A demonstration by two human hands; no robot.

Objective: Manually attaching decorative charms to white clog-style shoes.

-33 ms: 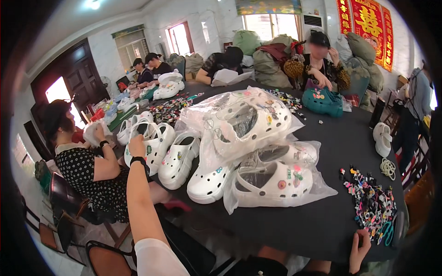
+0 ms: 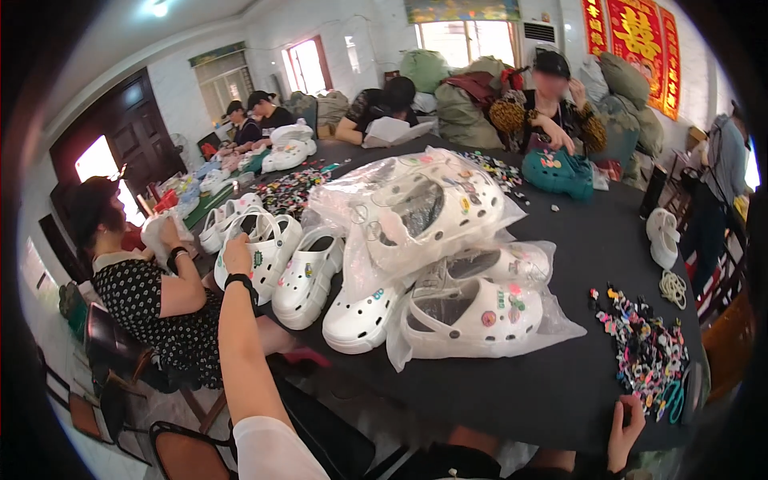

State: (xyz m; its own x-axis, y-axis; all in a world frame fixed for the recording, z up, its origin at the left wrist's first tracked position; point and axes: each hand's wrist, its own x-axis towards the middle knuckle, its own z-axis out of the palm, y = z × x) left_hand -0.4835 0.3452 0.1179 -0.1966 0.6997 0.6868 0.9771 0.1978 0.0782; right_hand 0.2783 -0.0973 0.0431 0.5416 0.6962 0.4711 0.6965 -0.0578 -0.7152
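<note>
My left hand (image 2: 238,254) reaches out to a white clog (image 2: 266,254) on the left of the table, fingers closed at its edge near the heel strap. Colourful charms sit on the shoe. Beside it stands another white clog (image 2: 308,280), and then one partly under clear plastic (image 2: 362,320). My right hand (image 2: 626,430) rests at the table's near right edge, thumb and fingers apart, with nothing visible in it. Closest to it are a heap of small coloured shoe charms (image 2: 644,344) and teal-handled scissors (image 2: 676,400).
Bagged white clogs (image 2: 436,200) are piled mid-table on the dark cloth (image 2: 480,400). A teal clog (image 2: 556,172) lies before a person across the table. More charms (image 2: 292,190) spread at the back left. Another person sits at my left. At right are white clogs (image 2: 663,238) and a cord coil (image 2: 674,289).
</note>
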